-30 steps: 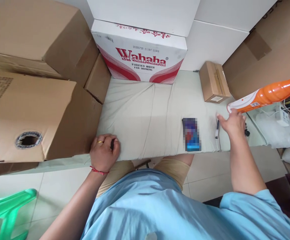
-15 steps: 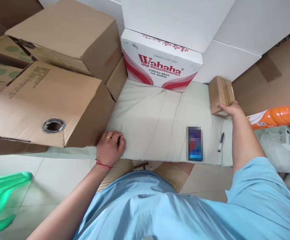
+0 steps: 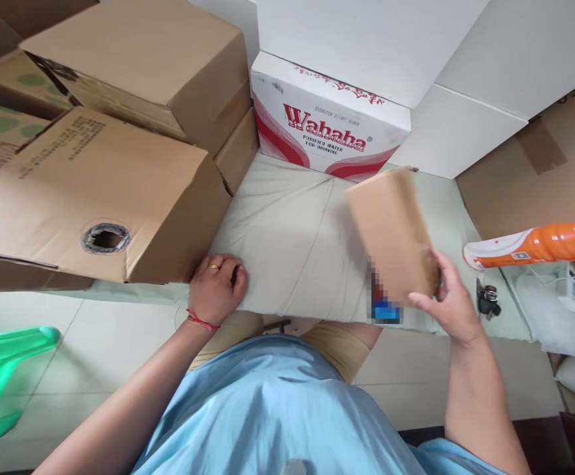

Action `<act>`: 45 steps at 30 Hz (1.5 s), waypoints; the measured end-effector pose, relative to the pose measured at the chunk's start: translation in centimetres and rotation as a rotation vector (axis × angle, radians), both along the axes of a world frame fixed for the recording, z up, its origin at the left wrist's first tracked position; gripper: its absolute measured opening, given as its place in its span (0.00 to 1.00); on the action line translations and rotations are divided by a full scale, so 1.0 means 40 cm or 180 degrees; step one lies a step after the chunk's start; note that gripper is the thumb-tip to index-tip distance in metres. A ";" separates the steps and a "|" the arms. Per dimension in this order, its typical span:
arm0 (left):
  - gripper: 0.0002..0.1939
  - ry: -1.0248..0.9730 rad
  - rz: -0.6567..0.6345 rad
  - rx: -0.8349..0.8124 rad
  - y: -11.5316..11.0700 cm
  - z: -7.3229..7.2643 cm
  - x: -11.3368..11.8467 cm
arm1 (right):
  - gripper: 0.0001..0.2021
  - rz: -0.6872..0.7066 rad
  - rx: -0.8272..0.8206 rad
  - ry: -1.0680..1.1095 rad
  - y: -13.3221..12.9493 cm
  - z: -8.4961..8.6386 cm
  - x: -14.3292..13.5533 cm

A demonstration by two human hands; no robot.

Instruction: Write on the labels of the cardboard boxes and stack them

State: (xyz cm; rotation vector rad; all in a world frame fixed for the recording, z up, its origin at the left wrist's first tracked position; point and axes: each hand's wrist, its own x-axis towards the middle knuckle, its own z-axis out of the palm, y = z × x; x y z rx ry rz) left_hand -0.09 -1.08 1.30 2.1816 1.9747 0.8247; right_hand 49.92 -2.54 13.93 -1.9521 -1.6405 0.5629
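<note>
My right hand (image 3: 448, 297) grips a small brown cardboard box (image 3: 391, 234) by its near end, thumb on one side and fingers on the other. The box is tilted and somewhat blurred, over a phone (image 3: 387, 311) with a pixelated screen, covering part of it. My left hand (image 3: 218, 282), with a ring and a red string bracelet, rests closed at the front of the cloth-covered table (image 3: 287, 231). A small dark thing shows between its thumb and fingers, too hidden to name. A large cardboard box (image 3: 103, 191) with a round hole stands next to that hand.
A white and red Wahaha water carton (image 3: 329, 122) stands at the back. More cardboard boxes (image 3: 138, 53) are stacked at left. On the right lie an orange bottle (image 3: 539, 244), keys (image 3: 488, 300) and a plastic bag (image 3: 549, 310). A green stool (image 3: 10, 376) is on the floor.
My right hand has brought the small box from the table's back right leftward and nearer to me, over the phone. The keys have come into view and the pen is hidden. My left hand stays put.
</note>
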 end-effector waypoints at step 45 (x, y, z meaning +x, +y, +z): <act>0.19 -0.1697 -0.0059 -0.0365 -0.176 0.290 0.102 | 0.33 -0.0830 -0.0053 0.2434 -0.186 -0.151 -0.368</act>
